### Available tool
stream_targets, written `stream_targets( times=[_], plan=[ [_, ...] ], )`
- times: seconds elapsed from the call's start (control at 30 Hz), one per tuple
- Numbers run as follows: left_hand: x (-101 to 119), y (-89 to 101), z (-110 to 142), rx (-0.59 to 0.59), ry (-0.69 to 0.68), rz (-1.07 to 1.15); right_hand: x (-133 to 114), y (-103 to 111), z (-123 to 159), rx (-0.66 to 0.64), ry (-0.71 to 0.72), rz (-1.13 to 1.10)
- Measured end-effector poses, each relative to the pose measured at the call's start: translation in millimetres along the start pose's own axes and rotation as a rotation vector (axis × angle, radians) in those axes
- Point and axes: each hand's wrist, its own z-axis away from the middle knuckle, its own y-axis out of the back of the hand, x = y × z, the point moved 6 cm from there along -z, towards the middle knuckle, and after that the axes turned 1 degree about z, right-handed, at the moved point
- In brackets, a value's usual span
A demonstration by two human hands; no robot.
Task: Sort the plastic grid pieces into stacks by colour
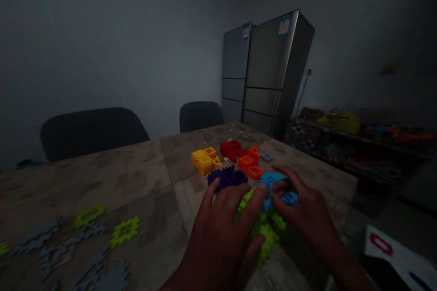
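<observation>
My left hand (223, 223) leans over a heap of lime-green toothed plastic building pieces (268, 238), its index finger and thumb bent around the near side of it. From the right, my right hand (305, 202) reaches in with fingers curled and tips drawn together between the green heap and the light-blue toothed pieces (269, 178). What sits in those fingertips is hidden. Just beyond my left fingers lies a dark purple pile (227, 177). Farther back are yellow pieces (203, 160), red pieces (231, 149) and orange pieces (250, 160).
Grey flat pieces (111, 277) and loose lime-green pieces (125, 231) are scattered at the table's left. A small grey stack (266, 157) lies behind the orange ones. Two chairs (201, 116) line the far edge. A box with a red outline (381, 244) is at lower right.
</observation>
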Motion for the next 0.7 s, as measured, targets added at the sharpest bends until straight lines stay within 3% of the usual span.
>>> stream_targets(
  times=[0.13,0.3,0.5,0.7],
  plan=[
    [-17,18.3,27,-0.004,0.052,-0.028,60,25,-33,-0.082,-0.037,0.294],
    [-45,29.3,71,-0.030,0.126,-0.074,121,14,-44,-0.383,-0.045,0.525],
    [-68,28.1,110,-0.011,0.126,-0.128,135,2,-38,-0.466,-0.060,0.591],
    [-78,29.6,129,-0.025,0.140,-0.124,131,4,-40,-0.492,-0.095,0.652]
  ],
)
